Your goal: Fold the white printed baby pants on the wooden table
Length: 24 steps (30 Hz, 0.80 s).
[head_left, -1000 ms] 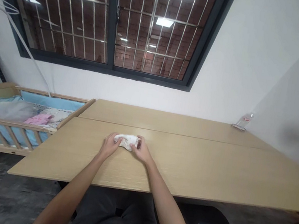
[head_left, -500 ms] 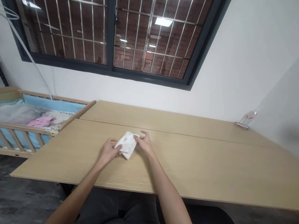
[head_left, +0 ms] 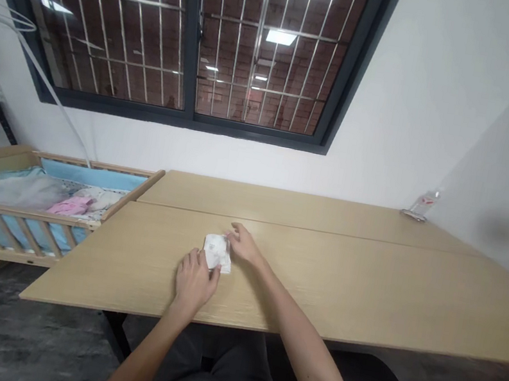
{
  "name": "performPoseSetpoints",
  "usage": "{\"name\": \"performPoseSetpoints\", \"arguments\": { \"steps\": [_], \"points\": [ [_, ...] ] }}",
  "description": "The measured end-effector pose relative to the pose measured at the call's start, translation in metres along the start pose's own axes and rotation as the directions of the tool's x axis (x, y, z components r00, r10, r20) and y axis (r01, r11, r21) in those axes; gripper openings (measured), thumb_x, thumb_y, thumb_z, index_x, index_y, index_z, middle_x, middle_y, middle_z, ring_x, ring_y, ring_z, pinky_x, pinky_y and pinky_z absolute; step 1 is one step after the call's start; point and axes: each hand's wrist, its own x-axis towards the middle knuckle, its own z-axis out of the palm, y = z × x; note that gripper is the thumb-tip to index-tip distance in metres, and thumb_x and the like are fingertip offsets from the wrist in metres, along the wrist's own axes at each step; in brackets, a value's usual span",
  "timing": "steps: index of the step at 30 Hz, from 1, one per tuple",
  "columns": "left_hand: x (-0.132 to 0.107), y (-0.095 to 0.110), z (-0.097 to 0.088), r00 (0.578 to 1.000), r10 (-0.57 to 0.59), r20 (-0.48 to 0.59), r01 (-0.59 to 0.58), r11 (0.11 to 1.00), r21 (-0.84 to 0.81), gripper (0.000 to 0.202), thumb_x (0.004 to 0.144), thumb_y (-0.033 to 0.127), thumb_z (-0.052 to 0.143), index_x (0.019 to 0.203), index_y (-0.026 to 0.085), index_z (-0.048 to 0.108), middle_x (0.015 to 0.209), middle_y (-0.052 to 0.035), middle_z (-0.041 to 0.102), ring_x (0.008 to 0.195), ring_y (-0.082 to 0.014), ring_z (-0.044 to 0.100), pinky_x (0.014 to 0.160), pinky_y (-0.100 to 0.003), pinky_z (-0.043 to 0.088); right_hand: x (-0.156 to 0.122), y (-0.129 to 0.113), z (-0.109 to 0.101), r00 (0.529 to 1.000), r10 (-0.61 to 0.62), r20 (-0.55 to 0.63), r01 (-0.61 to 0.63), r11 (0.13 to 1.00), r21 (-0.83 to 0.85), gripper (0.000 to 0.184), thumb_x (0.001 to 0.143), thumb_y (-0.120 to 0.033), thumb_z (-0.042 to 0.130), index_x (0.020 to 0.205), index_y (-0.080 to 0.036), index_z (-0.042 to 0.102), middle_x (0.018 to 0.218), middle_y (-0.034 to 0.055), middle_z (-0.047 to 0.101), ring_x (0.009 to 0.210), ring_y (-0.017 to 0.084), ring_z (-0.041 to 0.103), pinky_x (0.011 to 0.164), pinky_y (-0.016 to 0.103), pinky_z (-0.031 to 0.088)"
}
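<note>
"Where the table (head_left: 365, 287) spreads beneath the folded white piece (head_left: 215, 249), what stands beside?"

"The crib (head_left: 48, 222), well to the piece's left."

"And the hands?"

"The left hand (head_left: 195, 278) rests at its near-left corner, thumb and fingers spread wide; the right hand (head_left: 244, 245) is at its far-right edge, whether pinching I cannot tell."

"How best to handle it?"

"Gently, I'd say: left fingers flat to steady it, right fingertips light, so that soft stuff doesn't crease."
</note>
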Motion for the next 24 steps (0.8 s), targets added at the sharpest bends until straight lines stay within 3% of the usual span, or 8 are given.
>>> {"name": "performPoseSetpoints", "arguments": {
  "steps": [2, 5, 9, 12, 14, 19, 24],
  "points": [
    [-0.015, 0.009, 0.006, 0.993, 0.092, -0.075, -0.086, 0.994, 0.072, 0.061, 0.097, 0.048, 0.046, 0.139, 0.004, 0.050, 0.140, -0.0260, 0.054, 0.128, -0.0382, 0.051, 0.104, -0.049, 0.041, -0.011, -0.017, -0.003, 0.967, -0.209, 0.145, 0.229, 0.963, -0.142, 0.056, 0.098, -0.051, 0.053, 0.145, -0.020, 0.051, 0.152, 0.0153, 0.050, 0.142, 0.029, 0.045, 0.119, 0.047, 0.032],
    [-0.031, 0.020, 0.018, 0.985, 0.158, -0.064, -0.151, 0.982, 0.111, 0.070, 0.098, 0.049, 0.044, 0.147, 0.000, 0.044, 0.149, -0.0280, 0.048, 0.139, -0.0400, 0.042, 0.110, -0.049, 0.038, -0.030, -0.042, -0.001, 0.830, -0.373, 0.415, 0.487, 0.848, -0.212, 0.058, 0.103, -0.054, 0.040, 0.152, -0.022, 0.046, 0.161, 0.0102, 0.040, 0.151, 0.026, 0.032, 0.125, 0.045, 0.021],
    [-0.037, 0.018, 0.026, 0.982, 0.185, 0.029, -0.187, 0.975, 0.117, 0.062, 0.098, 0.045, 0.044, 0.144, 0.004, 0.052, 0.143, -0.0263, 0.056, 0.135, -0.0394, 0.048, 0.110, -0.050, 0.038, -0.049, -0.057, 0.010, 0.662, -0.366, 0.654, 0.587, 0.795, -0.150, 0.057, 0.107, -0.051, 0.030, 0.157, -0.024, 0.038, 0.165, 0.0042, 0.030, 0.155, 0.020, 0.021, 0.127, 0.039, 0.012],
    [-0.037, 0.011, 0.024, 0.977, 0.203, 0.070, -0.209, 0.973, 0.099, 0.057, 0.098, 0.044, 0.043, 0.140, 0.008, 0.058, 0.138, -0.0231, 0.062, 0.130, -0.0376, 0.052, 0.113, -0.051, 0.035, -0.051, -0.050, 0.016, 0.594, -0.318, 0.739, 0.570, 0.815, -0.108, 0.056, 0.108, -0.050, 0.028, 0.158, -0.026, 0.036, 0.165, 0.0021, 0.030, 0.155, 0.017, 0.020, 0.127, 0.037, 0.012],
    [-0.037, 0.008, 0.022, 0.977, 0.199, 0.070, -0.205, 0.974, 0.100, 0.059, 0.099, 0.045, 0.041, 0.140, 0.006, 0.058, 0.140, -0.0235, 0.059, 0.135, -0.0371, 0.048, 0.115, -0.050, 0.033, -0.047, -0.041, 0.015, 0.605, -0.280, 0.746, 0.527, 0.843, -0.111, 0.057, 0.107, -0.052, 0.030, 0.157, -0.026, 0.036, 0.165, 0.0025, 0.030, 0.155, 0.019, 0.021, 0.127, 0.038, 0.013],
    [-0.037, 0.009, 0.021, 0.981, 0.170, 0.091, -0.175, 0.984, 0.045, 0.066, 0.099, 0.050, 0.039, 0.147, 0.006, 0.049, 0.154, -0.0238, 0.045, 0.145, -0.0386, 0.037, 0.115, -0.052, 0.033, -0.021, -0.017, 0.006, 0.765, -0.250, 0.594, 0.379, 0.920, -0.101, 0.056, 0.098, -0.061, 0.050, 0.146, -0.032, 0.055, 0.158, 0.0010, 0.045, 0.150, 0.024, 0.035, 0.126, 0.041, 0.020],
    [-0.036, 0.009, 0.021, 0.985, 0.132, 0.111, -0.132, 0.991, -0.013, 0.066, 0.098, 0.050, 0.043, 0.152, 0.012, 0.044, 0.160, -0.0205, 0.038, 0.147, -0.0383, 0.034, 0.115, -0.053, 0.033, 0.007, 0.002, 0.005, 0.846, -0.207, 0.491, 0.284, 0.955, -0.087, 0.066, 0.090, -0.068, 0.058, 0.142, -0.028, 0.060, 0.157, 0.0013, 0.046, 0.150, 0.023, 0.034, 0.127, 0.038, 0.017]
  ]
}}
